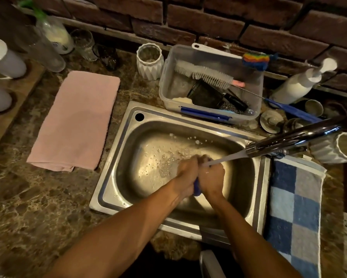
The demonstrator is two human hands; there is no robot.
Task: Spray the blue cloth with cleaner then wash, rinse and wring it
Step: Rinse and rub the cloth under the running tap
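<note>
Both hands are together over the steel sink [116, 157], bunching the blue cloth [197, 188] between them. Only a small dark-blue fold shows between the wrists; the rest is hidden inside the fists. My left hand [186, 170] grips it from the left and my right hand [212, 176] grips it from the right. A thin stream of water runs from the chrome tap [289, 142] onto the knuckles. Soap bubbles [164, 163] lie on the sink floor to the left of the hands.
A folded pink towel [78, 119] lies left of the sink. A clear tub [210, 85] with brushes stands behind the sink. At the right are a checked blue towel [295, 209], a white pump bottle [301, 83] and a white cup [341, 147]. Bottles and glasses stand at the back left.
</note>
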